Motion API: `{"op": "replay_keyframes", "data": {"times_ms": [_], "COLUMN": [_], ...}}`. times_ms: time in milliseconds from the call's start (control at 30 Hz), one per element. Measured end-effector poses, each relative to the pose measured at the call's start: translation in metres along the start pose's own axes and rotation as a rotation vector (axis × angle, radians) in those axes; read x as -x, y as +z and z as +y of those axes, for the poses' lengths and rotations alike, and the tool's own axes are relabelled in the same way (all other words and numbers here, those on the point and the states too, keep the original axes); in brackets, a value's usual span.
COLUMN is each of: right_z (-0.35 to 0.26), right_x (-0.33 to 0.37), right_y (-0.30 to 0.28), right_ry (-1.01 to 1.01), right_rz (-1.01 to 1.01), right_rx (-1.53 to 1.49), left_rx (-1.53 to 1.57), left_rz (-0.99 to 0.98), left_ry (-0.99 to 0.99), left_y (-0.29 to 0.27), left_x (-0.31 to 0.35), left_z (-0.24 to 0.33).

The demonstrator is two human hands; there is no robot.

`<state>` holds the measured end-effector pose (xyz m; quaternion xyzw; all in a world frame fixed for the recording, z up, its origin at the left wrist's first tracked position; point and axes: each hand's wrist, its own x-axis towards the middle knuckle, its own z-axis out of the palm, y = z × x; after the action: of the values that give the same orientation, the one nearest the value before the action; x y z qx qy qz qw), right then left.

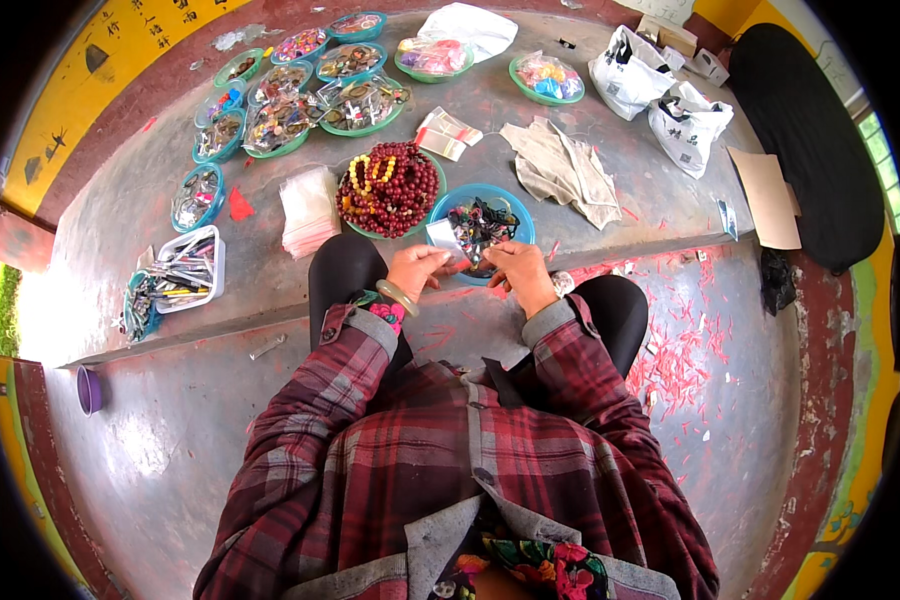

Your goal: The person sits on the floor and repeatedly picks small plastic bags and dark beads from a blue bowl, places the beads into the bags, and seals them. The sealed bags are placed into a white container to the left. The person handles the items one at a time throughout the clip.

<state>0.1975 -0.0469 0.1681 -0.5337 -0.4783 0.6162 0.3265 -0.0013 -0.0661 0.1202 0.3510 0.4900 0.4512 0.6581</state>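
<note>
My left hand (pixel 417 270), with a bangle at its wrist, pinches a small clear plastic bag (pixel 443 236) by its lower end. Opposite it, my right hand (pixel 523 275) has thumb and fingers pressed together at the near rim of a blue basket (pixel 522 208). What those fingers hold is too small to make out. Dark corded trinkets (pixel 482 226) fill this basket. Left of it, a green basket (pixel 440 190) holds dark red bead strings (pixel 400 190) and a yellow one. A stack of clear bags (pixel 310 212) lies beside the beads.
Several baskets of small goods (pixel 350 62) crowd the far left. A white tray of pens (pixel 215 265) sits nearer. Beige cloth (pixel 562 170) lies right of my basket, with white shopping bags (pixel 690 125) beyond. Red scraps (pixel 680 360) litter the floor below the platform's edge.
</note>
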Motion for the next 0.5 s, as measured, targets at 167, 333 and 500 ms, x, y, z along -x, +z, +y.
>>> {"op": "replay_keyframes", "data": {"times_ms": [167, 333, 500], "right_z": [-0.001, -0.001, 0.004], "right_x": [0.0, 0.0, -0.005], "right_y": [0.003, 0.003, -0.002], "right_ry": [0.011, 0.014, 0.114], "right_rz": [0.022, -0.002, -0.162], "right_rx": [-0.032, -0.101, -0.225], "left_rx": [0.181, 0.237, 0.271], "left_rz": [0.023, 0.002, -0.097], "left_ry": [-0.047, -0.067, -0.057], "left_y": [-0.006, -0.003, 0.001], "left_x": [-0.004, -0.002, -0.003], "left_z": [-0.005, 0.0, 0.0]}}
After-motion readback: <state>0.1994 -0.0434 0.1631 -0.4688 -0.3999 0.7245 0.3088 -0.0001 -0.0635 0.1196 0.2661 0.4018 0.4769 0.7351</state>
